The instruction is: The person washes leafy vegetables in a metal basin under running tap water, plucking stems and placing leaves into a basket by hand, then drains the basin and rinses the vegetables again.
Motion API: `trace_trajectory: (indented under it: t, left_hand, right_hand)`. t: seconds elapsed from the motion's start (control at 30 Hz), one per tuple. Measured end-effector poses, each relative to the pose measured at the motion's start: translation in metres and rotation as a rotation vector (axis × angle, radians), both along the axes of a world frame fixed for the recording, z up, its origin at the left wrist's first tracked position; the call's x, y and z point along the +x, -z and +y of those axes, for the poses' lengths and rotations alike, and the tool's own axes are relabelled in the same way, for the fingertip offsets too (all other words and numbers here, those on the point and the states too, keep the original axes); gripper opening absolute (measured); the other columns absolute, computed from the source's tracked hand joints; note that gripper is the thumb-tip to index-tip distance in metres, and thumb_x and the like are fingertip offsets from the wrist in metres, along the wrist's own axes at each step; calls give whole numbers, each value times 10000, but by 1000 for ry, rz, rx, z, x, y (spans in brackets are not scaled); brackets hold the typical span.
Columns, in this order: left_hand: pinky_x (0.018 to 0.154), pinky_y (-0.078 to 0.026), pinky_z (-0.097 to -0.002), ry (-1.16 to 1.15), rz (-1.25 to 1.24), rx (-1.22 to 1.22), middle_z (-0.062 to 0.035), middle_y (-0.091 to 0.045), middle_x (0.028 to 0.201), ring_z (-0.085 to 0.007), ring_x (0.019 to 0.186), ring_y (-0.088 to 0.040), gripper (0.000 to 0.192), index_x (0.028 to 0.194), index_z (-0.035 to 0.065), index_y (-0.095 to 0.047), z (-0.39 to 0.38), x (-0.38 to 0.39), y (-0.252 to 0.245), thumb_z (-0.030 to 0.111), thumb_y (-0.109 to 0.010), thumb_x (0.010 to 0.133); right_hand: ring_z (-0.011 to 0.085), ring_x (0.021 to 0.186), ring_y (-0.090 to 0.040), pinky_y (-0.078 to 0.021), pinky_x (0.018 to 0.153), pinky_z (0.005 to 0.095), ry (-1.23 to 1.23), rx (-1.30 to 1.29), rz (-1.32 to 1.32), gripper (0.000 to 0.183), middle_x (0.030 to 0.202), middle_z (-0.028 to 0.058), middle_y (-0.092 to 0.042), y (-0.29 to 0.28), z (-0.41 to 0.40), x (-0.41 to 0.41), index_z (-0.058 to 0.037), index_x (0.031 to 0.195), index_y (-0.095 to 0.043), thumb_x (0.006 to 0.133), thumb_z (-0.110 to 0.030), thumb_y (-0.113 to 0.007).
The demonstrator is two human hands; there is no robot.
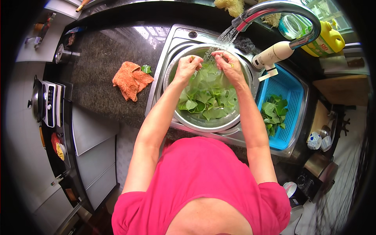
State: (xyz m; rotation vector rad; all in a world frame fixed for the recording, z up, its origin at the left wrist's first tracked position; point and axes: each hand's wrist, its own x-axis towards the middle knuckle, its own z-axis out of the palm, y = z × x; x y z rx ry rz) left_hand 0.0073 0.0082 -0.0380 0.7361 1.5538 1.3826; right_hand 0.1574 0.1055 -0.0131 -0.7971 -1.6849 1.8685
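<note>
A round metal basin (173,116) of water sits in the left sink bowl, with leafy greens (210,102) afloat and submerged in it. Over its far half my left hand (188,68) is pinched on leafy greens, its fingertips close to the water. My right hand (229,67), wearing a yellow ring, faces it with thumb and fingers also closed on greens. Splashing and blur hide exactly which leaf each hand grips. Water runs from the curved chrome faucet (282,6) into the basin's far side, between and just beyond my hands.
Right of the basin, a blue plastic basket (293,117) holds more leafy greens (274,113). An orange cloth (132,80) and a loose leaf (146,69) lie on the dark counter (100,64). Behind the faucet's white base (273,55) stands a yellow jug (326,39).
</note>
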Motion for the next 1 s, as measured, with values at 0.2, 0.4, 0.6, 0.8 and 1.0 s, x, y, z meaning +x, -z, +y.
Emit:
trace_trajectory:
  t: [0.2, 0.4, 0.6, 0.8, 1.0]
  left_hand:
    - [585, -421, -238, 229, 511, -253, -20, -600, 681, -91, 623, -527, 159, 859, -9, -615, 25, 16, -22, 131, -565, 804]
    - [738, -458, -339, 55, 575, 15, -148, -566, 860, -253, 799, -575, 193, 899, 55, -625, 8, 4, 10, 165, -581, 747]
    - [766, -439, -433, 234, 868, -159, -175, -528, 909, -350, 900, -535, 241, 902, 68, -594, -43, 20, 71, 82, -612, 663]
    - [780, -429, -433, 246, 928, -321, -173, -523, 937, -360, 920, -528, 308, 978, 91, -585, -51, 24, 76, 114, -607, 672]
    - [754, -431, -437, 343, 1086, -369, -166, -572, 896, -347, 893, -551, 259, 931, 92, -595, -52, 24, 67, 136, -576, 677]
  right_hand:
    - [69, 736, -496, -420, 599, 206, 50, 187, 130, 128, 827, 8, -562, 17, -3, -24, -16, 919, -617, 809, -68, -579]
    - [100, 706, -540, -415, 665, 211, 239, -68, 205, 82, 790, 25, -585, 14, 24, -7, -36, 887, -533, 896, -105, -490]
    - [171, 682, -595, -462, 636, 300, -37, 257, -478, 176, 736, 92, -630, 48, 8, 9, -56, 840, -632, 722, -184, -659]
    - [332, 752, -606, -464, 691, 404, -154, 764, -746, 167, 745, 173, -626, 108, -48, 17, -78, 826, -642, 699, -187, -632]
    - [54, 618, -480, -378, 556, 215, 104, 50, -197, 99, 671, -8, -590, 64, -13, 22, -40, 796, -639, 799, -134, -608]
